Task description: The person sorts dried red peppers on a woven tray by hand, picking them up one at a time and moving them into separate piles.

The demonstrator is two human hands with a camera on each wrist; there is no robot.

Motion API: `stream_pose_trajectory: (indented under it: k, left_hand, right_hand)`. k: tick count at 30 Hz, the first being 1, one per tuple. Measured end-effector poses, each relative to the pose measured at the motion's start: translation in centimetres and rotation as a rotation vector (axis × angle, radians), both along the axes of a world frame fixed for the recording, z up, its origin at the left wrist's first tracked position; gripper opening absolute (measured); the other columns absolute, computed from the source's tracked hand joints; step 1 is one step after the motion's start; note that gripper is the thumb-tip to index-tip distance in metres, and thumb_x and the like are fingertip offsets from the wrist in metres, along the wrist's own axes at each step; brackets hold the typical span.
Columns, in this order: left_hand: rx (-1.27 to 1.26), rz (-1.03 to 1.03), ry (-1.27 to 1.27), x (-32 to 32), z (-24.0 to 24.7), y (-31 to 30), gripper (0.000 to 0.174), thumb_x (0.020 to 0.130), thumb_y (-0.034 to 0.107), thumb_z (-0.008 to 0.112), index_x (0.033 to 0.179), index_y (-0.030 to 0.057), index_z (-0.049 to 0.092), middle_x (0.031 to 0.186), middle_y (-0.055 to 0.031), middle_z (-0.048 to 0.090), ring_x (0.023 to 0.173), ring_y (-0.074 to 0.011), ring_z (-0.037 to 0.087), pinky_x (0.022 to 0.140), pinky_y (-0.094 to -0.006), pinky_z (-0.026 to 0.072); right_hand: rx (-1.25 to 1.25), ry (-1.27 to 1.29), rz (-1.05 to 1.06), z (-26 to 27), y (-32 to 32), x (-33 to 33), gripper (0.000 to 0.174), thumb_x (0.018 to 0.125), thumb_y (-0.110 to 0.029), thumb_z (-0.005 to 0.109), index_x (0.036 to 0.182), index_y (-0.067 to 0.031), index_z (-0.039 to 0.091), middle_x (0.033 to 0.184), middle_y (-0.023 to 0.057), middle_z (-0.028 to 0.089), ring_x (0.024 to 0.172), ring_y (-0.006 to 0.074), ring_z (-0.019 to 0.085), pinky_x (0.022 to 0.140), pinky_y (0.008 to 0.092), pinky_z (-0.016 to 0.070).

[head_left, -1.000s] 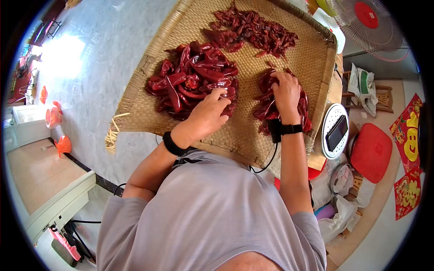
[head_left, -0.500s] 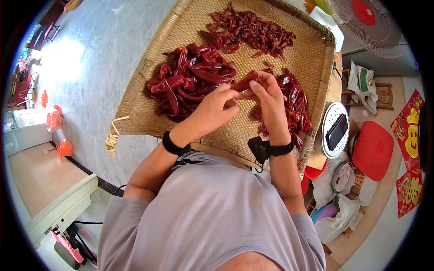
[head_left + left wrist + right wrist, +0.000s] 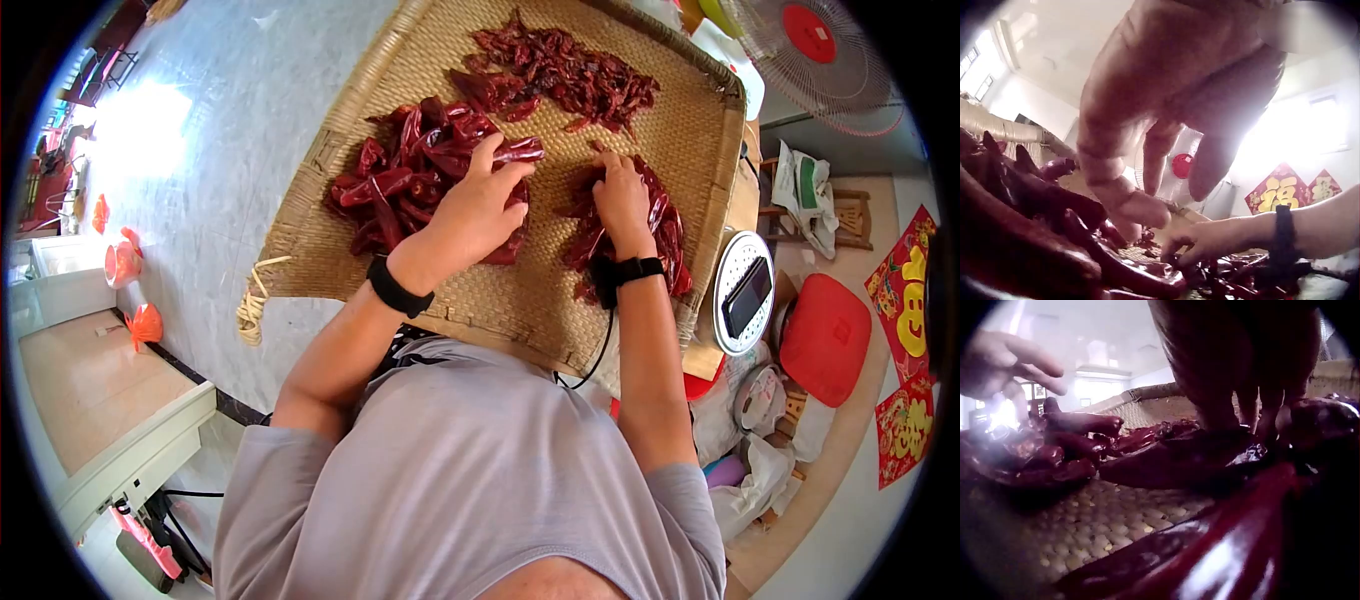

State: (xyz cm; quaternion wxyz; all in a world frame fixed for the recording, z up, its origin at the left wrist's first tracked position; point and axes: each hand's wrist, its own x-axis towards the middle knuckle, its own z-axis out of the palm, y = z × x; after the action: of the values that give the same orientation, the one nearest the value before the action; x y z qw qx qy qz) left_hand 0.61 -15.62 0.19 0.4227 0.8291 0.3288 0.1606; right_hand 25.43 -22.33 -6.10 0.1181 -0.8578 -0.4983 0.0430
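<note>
though amid red chilies (image 3: 668,230), right grip (image 3: 625,203) partly hidden

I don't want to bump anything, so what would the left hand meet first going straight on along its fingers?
Most likely the glossy red pepper jutting from the big pile, just ahead of the left hand; the depth between them is hard to judge.

Prob. home: fan (image 3: 810,34), red posters (image 3: 908,310)

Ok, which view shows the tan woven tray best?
The head view: it shows most of the tan woven tray from above. The right wrist view catches some weave and rim; the left wrist view, scraps of both.
</note>
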Motion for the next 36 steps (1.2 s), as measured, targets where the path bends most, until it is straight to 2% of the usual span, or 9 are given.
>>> stream_pose_trajectory:
  k: [4, 8, 14, 17, 21, 28, 31, 33, 36]
  left_hand:
    - [-0.013, 0.018, -0.045, -0.8, -1.0, -1.1, 0.037, 0.092, 0.011, 0.064, 0.128, 0.0063, 0.058, 0.144, -0.0191, 0.041, 0.104, -0.0297, 0.065, 0.09, -0.0394, 0.0536]
    - [0.109, -0.126, -0.138, -1.4, -2.6, -1.9, 0.034, 0.089, 0.01, 0.065, 0.122, 0.0049, 0.06, 0.13, -0.015, 0.052, 0.11, -0.0331, 0.06, 0.095, -0.0399, 0.0508]
    - [0.059, -0.192, -0.002, -1.6, -2.5, -2.7, 0.031, 0.088, 0.012, 0.066, 0.117, 0.0016, 0.062, 0.128, -0.0154, 0.053, 0.123, -0.035, 0.05, 0.105, -0.0409, 0.0426]
    - [0.083, -0.202, 0.019, -1.7, -2.8, -2.8, 0.032, 0.087, 0.01, 0.066, 0.118, 0.0011, 0.063, 0.13, -0.0162, 0.052, 0.124, -0.0356, 0.049, 0.107, -0.0418, 0.0418]
    - [0.114, -0.226, 0.036, -2.0, -3.1, -2.8, 0.033, 0.086, 0.009, 0.067, 0.118, 0.0012, 0.063, 0.132, -0.0168, 0.051, 0.126, -0.036, 0.048, 0.108, -0.0421, 0.0413]
    - [0.057, -0.206, 0.007, -2.0, -2.4, -2.9, 0.035, 0.088, 0.01, 0.066, 0.122, 0.0017, 0.061, 0.131, -0.0176, 0.052, 0.124, -0.034, 0.051, 0.106, -0.041, 0.0425]
    - [-0.106, -0.128, -0.117, -1.5, -1.0, -2.9, 0.039, 0.091, 0.014, 0.065, 0.127, 0.0002, 0.058, 0.126, -0.0186, 0.055, 0.114, -0.0321, 0.057, 0.098, -0.0399, 0.0467]
    - [-0.354, 0.024, -0.211, -0.5, 0.2, -3.3, 0.04, 0.092, 0.016, 0.065, 0.127, -0.0016, 0.055, 0.116, -0.0198, 0.057, 0.104, -0.0332, 0.061, 0.09, -0.0412, 0.0497]
    - [-0.168, 0.078, -0.155, 0.2, -0.9, -2.9, 0.046, 0.096, 0.022, 0.063, 0.132, -0.003, 0.053, 0.119, -0.0188, 0.06, 0.097, -0.0249, 0.065, 0.087, -0.0354, 0.0518]
  right_hand:
    - [0.022, -0.024, -0.066, 2.8, -0.9, 0.2, 0.014, 0.088, -0.011, 0.06, 0.101, -0.0136, 0.065, 0.106, 0.0117, 0.066, 0.101, 0.0353, 0.063, 0.09, 0.0513, 0.0465]
    - [0.141, 0.092, -0.094, 4.1, -1.1, -0.2, 0.016, 0.087, -0.01, 0.063, 0.102, -0.0094, 0.067, 0.109, 0.0138, 0.065, 0.093, 0.0356, 0.065, 0.078, 0.047, 0.0522]
    - [0.403, 0.847, 0.016, 6.3, -0.2, -2.6, 0.031, 0.083, -0.01, 0.069, 0.114, -0.0057, 0.065, 0.111, 0.0174, 0.065, 0.093, 0.0377, 0.065, 0.082, 0.0456, 0.0523]
    - [0.129, 0.252, 0.274, 4.9, -2.0, -1.2, 0.038, 0.082, -0.01, 0.069, 0.119, -0.0056, 0.063, 0.115, 0.0153, 0.065, 0.096, 0.0385, 0.064, 0.085, 0.0465, 0.0519]
    - [-0.152, -0.162, 0.222, 2.4, -3.6, -1.6, 0.04, 0.079, -0.007, 0.069, 0.119, -0.0114, 0.066, 0.118, 0.0097, 0.066, 0.116, 0.0333, 0.056, 0.093, 0.0485, 0.0469]
    - [0.036, 0.021, 0.09, 3.5, -4.0, -1.2, 0.043, 0.085, -0.006, 0.066, 0.128, -0.0078, 0.06, 0.117, 0.0132, 0.067, 0.113, 0.0315, 0.06, 0.095, 0.043, 0.0468]
    - [0.288, 0.628, 0.012, 4.3, -4.1, -2.9, 0.04, 0.092, -0.008, 0.063, 0.131, -0.0021, 0.057, 0.109, 0.0166, 0.069, 0.101, 0.0273, 0.066, 0.087, 0.0358, 0.0509]
    - [0.227, 1.059, -0.009, 6.3, -4.6, -5.4, 0.042, 0.101, -0.017, 0.059, 0.137, 0.0015, 0.05, 0.101, 0.0089, 0.067, 0.092, 0.0141, 0.064, 0.079, 0.0286, 0.0518]
    - [0.196, 1.359, 0.121, 5.9, -5.1, -8.1, 0.04, 0.106, -0.021, 0.05, 0.139, 0.0009, 0.048, 0.11, 0.0086, 0.065, 0.095, 0.0139, 0.064, 0.082, 0.0294, 0.0544]
